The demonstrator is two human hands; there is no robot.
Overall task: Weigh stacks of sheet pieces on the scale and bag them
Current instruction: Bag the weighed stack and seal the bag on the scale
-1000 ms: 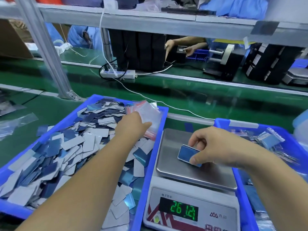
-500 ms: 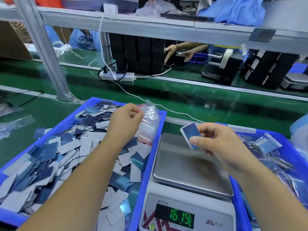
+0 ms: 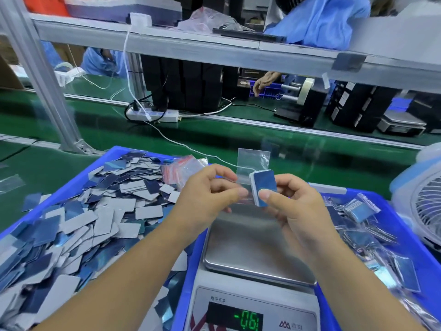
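fingers of right hand [image 3: 298,209] pinching stack [image 3: 263,189]; left hand [image 3: 207,191] pinching clear bag [image 3: 253,163]; left bin [image 3: 78,177] holds loose pieces [image 3: 95,218]

2 blue bins [image 3: 95,168]; 1 scale [image 3: 257,247]

Blue and grey all around

Blue stack [image 3: 263,187], clear bag [image 3: 253,163]; left of the silver scale [image 3: 259,249], a blue bin [image 3: 109,161] holds blue and grey pieces [image 3: 95,211].

Green work surface [image 3: 238,137], carrying: blue bin [image 3: 71,187] of loose sheet pieces at left, digital scale [image 3: 257,259] at centre, second blue bin [image 3: 403,225] of bagged pieces at right, white power strip [image 3: 152,115] behind, loose clear bags [image 3: 10,183] at far left.
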